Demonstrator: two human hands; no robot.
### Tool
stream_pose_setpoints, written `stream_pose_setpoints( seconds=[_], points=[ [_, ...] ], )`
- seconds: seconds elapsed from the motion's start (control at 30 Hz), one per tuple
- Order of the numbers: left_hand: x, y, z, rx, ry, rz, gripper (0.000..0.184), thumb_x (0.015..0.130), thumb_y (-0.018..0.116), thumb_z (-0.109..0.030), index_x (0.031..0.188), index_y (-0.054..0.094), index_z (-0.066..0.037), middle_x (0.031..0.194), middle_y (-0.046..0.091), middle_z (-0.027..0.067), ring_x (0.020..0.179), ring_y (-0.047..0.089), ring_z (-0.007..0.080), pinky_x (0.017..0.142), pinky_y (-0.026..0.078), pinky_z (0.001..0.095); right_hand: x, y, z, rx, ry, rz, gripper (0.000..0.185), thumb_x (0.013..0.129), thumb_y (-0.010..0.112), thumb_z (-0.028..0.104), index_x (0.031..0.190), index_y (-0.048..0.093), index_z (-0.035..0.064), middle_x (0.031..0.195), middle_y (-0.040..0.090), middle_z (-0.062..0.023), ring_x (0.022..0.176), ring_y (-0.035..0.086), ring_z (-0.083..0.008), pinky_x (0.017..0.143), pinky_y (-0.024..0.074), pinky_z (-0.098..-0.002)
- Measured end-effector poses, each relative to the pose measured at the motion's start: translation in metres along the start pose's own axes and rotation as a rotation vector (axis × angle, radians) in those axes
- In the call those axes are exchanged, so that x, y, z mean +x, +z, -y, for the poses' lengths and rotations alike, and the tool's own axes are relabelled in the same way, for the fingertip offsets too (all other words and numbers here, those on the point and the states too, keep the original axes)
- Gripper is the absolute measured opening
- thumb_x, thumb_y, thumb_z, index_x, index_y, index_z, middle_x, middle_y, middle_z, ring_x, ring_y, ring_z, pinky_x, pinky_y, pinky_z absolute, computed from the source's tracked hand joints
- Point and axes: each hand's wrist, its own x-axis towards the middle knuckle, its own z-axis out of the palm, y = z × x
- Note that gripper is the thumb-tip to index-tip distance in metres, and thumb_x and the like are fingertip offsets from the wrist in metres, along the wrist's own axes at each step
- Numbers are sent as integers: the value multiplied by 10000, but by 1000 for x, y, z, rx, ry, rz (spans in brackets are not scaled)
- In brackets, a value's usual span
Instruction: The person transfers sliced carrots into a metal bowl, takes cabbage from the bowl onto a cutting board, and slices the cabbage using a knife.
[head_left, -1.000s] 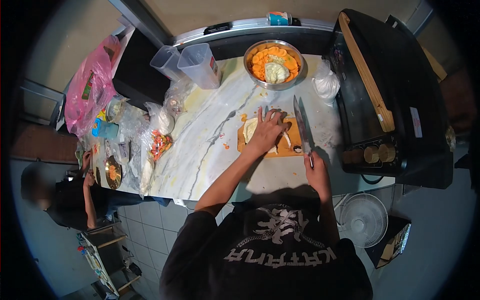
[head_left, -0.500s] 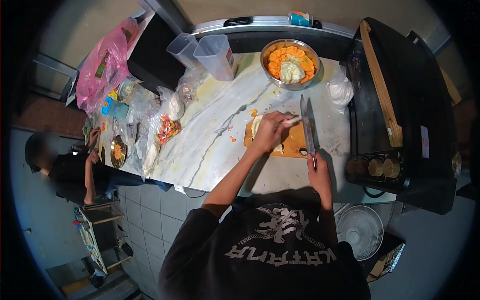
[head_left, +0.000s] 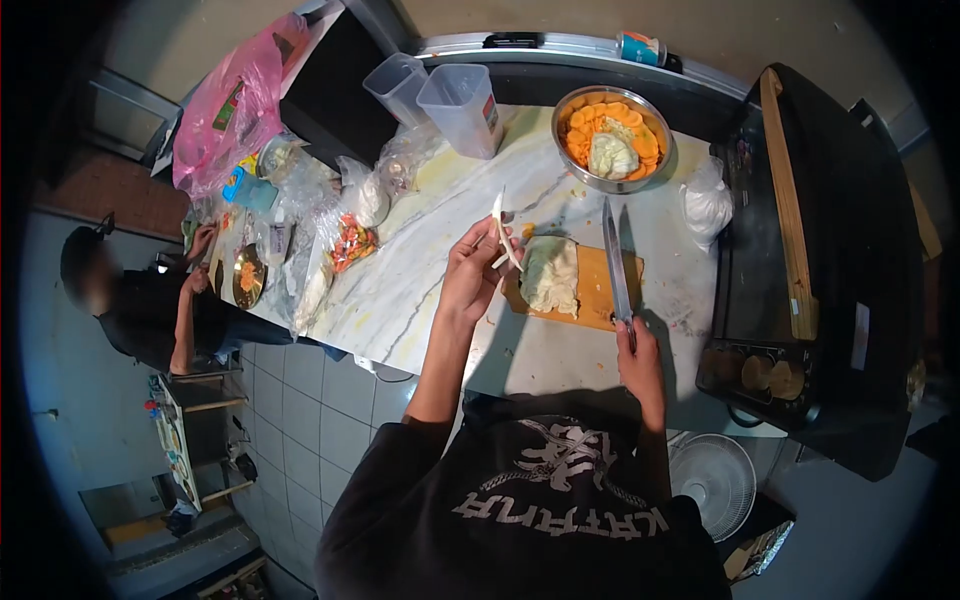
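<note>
Pale strip in left hand, knife in right hand

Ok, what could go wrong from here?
The right hand holds a knife with its blade bare, so the left hand might get nicked if it returns to the cutting board carelessly.

The pale strip is in the left hand's fingers, off the board; it could drop onto the counter.

The pale leafy piece lies unheld, so it may slide if cut that way.
</note>
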Motion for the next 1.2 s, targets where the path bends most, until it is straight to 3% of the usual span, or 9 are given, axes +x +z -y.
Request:
stream_pose_setpoints(
  seconds=[0.13, 0.3, 0.47, 0.77, 0.83, 0.87, 0.93, 1.07, 1.2],
  points=[
    [12, 5, -23, 85, 57, 74, 260, 990, 593, -173, 1218, 591, -49, 1053, 621, 47, 976, 613, 186, 935, 536, 412, 0, -3, 1, 3, -10, -17, 296, 1010, 529, 258, 932, 529, -28, 762, 564, -246, 685, 546, -416, 639, 435, -451],
    [14, 7, -34, 144, 49, 81, 233, 989, 600, -170, 1195, 597, -59, 1059, 660, 43, 949, 644, 172, 899, 529, 384, 1, -4, 1, 19, -1, -17, 296, 1008, 535, 253, 925, 531, -31, 759, 564, -245, 677, 546, -412, 622, 427, -445],
    [34, 0, -40, 159, 218, 153, 229, 948, 637, -49, 1174, 599, -50, 1053, 688, 33, 922, 660, 113, 834, 558, 303, 5, 2, -7, 37, 5, -9, 292, 1006, 539, 251, 926, 534, -30, 758, 568, -252, 681, 551, -426, 613, 423, -448],
    [32, 17, -49, 408, 287, 146, 351, 931, 690, -106, 1274, 623, -72, 951, 640, -21, 816, 580, 55, 733, 509, 240, 2, 1, -14, 34, 33, 14, 298, 1003, 540, 259, 920, 533, -27, 732, 563, -259, 700, 551, -467, 609, 420, -467],
    [31, 17, -44, 409, 267, 101, 360, 925, 701, -110, 1275, 625, -82, 908, 618, -25, 797, 568, 56, 699, 494, 229, 4, 6, -21, -19, -201, -78, 274, 1026, 522, 245, 860, 497, 29, 516, 470, -55, 377, 498, -163, 371, 369, -342],
    [32, 16, -42, 408, 261, 102, 360, 925, 701, -110, 1275, 625, -82, 908, 618, -25, 797, 568, 56, 699, 494, 229, 3, 5, -25, -20, -196, -79, 274, 1026, 522, 245, 860, 497, 29, 516, 470, -55, 377, 498, -163, 371, 369, -342],
    [33, 14, -39, 598, 309, 30, 365, 911, 716, -111, 1264, 634, -74, 893, 597, -23, 750, 568, 65, 643, 490, 233, 2, 2, -19, 30, 20, 20, 299, 1004, 539, 266, 912, 535, -19, 761, 564, -266, 727, 549, -470, 630, 423, -475],
    [56, -25, -21, 932, 266, -54, 353, 885, 732, -101, 1226, 660, -46, 894, 658, 25, 698, 616, 99, 611, 513, 266, 4, 2, -16, 2, 14, 30, 303, 1004, 539, 268, 918, 530, -23, 781, 565, -269, 749, 550, -470, 644, 428, -472],
    [83, -61, -2, 1242, 342, -125, 366, 837, 744, -79, 1198, 686, -55, 927, 744, 154, 763, 730, 204, 651, 552, 332, 6, 3, -11, -8, 27, 46, 302, 1002, 543, 272, 931, 529, -21, 801, 576, -268, 774, 567, -465, 665, 444, -468]
  ],
)
